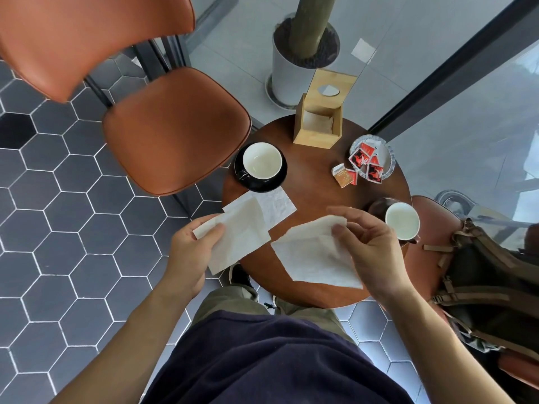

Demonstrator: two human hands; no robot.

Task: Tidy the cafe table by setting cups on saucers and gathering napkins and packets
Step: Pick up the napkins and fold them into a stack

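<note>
Navy shirt [277, 360], olive trousers [230, 301], bare forearms.

Two white cups sit on dark saucers: one cup [262, 160] at the left edge, another [402, 220] at the right. Three white napkins: two held up [239, 234] [312, 255], one flat [277, 207]. Red packets [366, 163] fill a glass dish.

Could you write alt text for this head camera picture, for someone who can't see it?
Seen from above, a person's left hand and right hand each pinch a white napkin over a small round wooden table, which holds two cups, a wooden napkin box and a glass dish of red packets.
</note>
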